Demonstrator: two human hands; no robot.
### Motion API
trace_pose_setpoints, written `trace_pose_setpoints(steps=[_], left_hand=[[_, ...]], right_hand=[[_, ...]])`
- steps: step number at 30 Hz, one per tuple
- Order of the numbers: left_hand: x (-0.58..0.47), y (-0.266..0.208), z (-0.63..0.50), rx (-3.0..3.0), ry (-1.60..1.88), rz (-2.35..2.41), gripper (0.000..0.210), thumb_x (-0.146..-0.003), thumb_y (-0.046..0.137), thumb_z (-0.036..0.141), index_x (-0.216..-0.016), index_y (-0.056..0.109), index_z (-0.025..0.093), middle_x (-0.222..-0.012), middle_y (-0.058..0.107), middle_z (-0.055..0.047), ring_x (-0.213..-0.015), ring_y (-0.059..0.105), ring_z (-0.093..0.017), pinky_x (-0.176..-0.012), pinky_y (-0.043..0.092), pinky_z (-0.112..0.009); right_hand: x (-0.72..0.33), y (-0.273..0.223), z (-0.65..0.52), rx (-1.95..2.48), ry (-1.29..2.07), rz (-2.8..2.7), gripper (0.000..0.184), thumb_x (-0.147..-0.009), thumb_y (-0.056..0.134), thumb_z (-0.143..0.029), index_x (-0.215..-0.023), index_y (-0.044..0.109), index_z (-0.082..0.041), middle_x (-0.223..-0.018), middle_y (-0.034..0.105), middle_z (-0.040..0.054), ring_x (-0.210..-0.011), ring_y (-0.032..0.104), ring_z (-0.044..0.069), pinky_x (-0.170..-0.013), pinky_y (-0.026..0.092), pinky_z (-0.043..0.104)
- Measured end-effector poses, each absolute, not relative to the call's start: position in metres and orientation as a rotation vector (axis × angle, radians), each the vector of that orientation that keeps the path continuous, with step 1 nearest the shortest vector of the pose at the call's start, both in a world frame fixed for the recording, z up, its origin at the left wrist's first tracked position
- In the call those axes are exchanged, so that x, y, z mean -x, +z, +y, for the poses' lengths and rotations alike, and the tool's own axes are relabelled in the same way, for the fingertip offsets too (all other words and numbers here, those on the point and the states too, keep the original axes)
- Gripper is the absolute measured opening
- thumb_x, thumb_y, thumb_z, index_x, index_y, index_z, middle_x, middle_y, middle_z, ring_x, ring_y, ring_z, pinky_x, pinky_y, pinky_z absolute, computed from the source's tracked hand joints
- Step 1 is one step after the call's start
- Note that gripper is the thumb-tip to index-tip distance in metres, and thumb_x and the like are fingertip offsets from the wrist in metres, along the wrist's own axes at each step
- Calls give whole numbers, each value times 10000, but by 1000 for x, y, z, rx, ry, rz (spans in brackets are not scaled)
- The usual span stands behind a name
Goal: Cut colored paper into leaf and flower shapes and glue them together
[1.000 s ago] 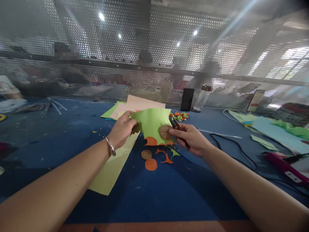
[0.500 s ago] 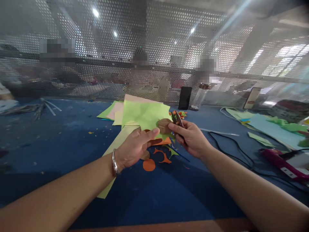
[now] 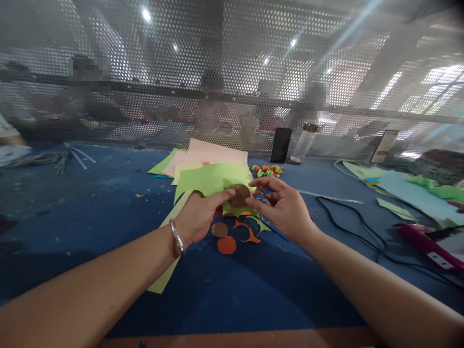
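Observation:
My left hand [image 3: 203, 210] pinches a brown round disc [image 3: 239, 196] against a piece of green paper [image 3: 232, 209], its thumb on the disc's left edge. Close by on the right, my right hand [image 3: 281, 203] has its fingers curled around scissors [image 3: 264, 193], which show only as a thin blurred sliver. Its thumb tip is at the disc's right edge. Below the hands lie a second, wood-grained disc [image 3: 219, 229], an orange paper circle [image 3: 226, 245] and orange paper offcuts [image 3: 250, 234].
Behind the hands are stacked sheets of green [image 3: 195, 178] and pink paper [image 3: 217, 153]. Folded orange-green pieces [image 3: 268, 170], a phone [image 3: 281, 145] and a glass bottle [image 3: 303, 145] stand beyond. A black cable [image 3: 348, 212] and magenta power strip [image 3: 427, 246] lie right.
The brown disc now lies over green paper in my left hand's pinch. The scissors have turned in my right hand and show less. The large green sheet has dropped lower, baring more pink paper.

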State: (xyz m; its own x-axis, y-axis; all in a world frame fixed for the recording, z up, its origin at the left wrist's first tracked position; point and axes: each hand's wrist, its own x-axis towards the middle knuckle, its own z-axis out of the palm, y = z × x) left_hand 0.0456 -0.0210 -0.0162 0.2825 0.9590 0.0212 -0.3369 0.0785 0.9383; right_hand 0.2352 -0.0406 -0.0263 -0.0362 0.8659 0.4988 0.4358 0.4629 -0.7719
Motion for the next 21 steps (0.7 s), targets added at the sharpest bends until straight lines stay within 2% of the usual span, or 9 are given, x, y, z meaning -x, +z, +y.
trace_pose_setpoints(steps=[3, 5, 8, 15, 21], left_hand=[[-45, -19, -20, -1106, 1106, 771, 149, -716, 823, 272, -821, 782, 174, -959, 769, -86, -817, 689, -217, -673, 544, -302], [-44, -19, -20, -1128, 1096, 752, 149, -722, 811, 263, -843, 778, 182, -990, 767, -84, -815, 691, -217, -640, 532, -288], [-45, -18, -21, -1122, 1069, 689, 161, -715, 799, 225, -871, 777, 188, -1008, 770, -85, -858, 707, -235, -670, 546, -298], [-47, -20, -24, -1055, 1048, 702, 163, -630, 841, 180, -769, 759, 158, -904, 771, -91, -865, 712, -240, -769, 570, -346], [-47, -22, -26, -1066, 992, 689, 174, -633, 842, 196, -793, 772, 192, -872, 776, -61, -850, 716, -227, -766, 575, -339]], right_hand=[[-236, -30, -41, 1085, 442, -1804, 397, -797, 771, -266, -1182, 674, -244, -1077, 629, 44, -795, 607, 152, -666, 512, 281], [-236, -31, -40, 1076, 413, -1869, 427, -801, 774, -257, -1214, 665, -265, -1090, 628, 47, -915, 625, 193, -767, 542, 327], [-237, -30, -41, 1078, 364, -1910, 438, -797, 783, -253, -1218, 662, -271, -1101, 633, 50, -989, 618, 218, -855, 548, 375], [-235, -26, -45, 1085, 221, -1922, 431, -782, 812, -273, -1188, 669, -246, -1089, 627, 65, -994, 622, 225, -845, 551, 371], [-235, -24, -47, 1085, 101, -1981, 441, -772, 756, -179, -1198, 662, -243, -1079, 645, 71, -1010, 641, 237, -880, 541, 382]])
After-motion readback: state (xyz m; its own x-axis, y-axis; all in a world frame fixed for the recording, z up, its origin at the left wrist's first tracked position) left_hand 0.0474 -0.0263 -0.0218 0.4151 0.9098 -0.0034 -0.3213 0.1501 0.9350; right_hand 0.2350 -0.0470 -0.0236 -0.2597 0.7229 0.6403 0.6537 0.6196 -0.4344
